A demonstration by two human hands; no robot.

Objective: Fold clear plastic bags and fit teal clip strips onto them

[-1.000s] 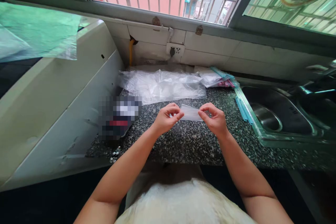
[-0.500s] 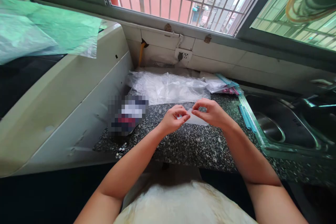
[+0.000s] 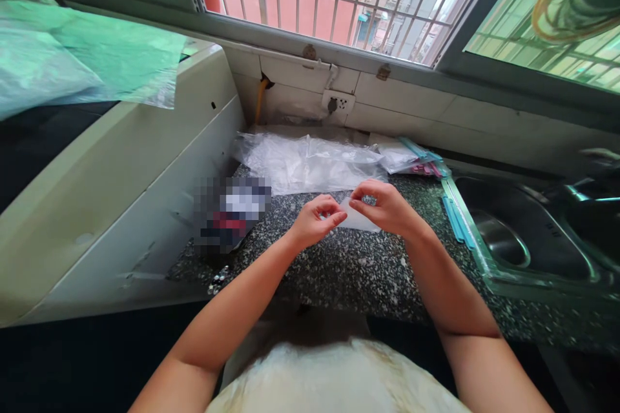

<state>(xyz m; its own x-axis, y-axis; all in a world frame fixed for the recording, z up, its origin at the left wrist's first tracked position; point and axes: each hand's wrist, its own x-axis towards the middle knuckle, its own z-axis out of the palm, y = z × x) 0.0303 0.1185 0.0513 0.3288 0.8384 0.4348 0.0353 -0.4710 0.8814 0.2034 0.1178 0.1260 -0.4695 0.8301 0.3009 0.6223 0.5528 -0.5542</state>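
A small translucent plastic bag, whitish and flat, is stretched between my two hands just above the dark speckled counter. My left hand pinches its left upper edge between thumb and fingertips. Close by, my right hand pinches the same upper edge a little further right, thumb against index finger. The fingertips of both hands are only a short gap apart. Behind them lie larger clear plastic bags, spread in a crumpled layer along the wall.
Light-blue strips lie beside the sink on the right. More blue and pink strips rest at the back. A blurred-out object lies left, near a pale appliance topped by a plastic sheet.
Both hands have shifted slightly left in view together with the small bag, keeping their pinch on its edge. Otherwise the scene looks the same.
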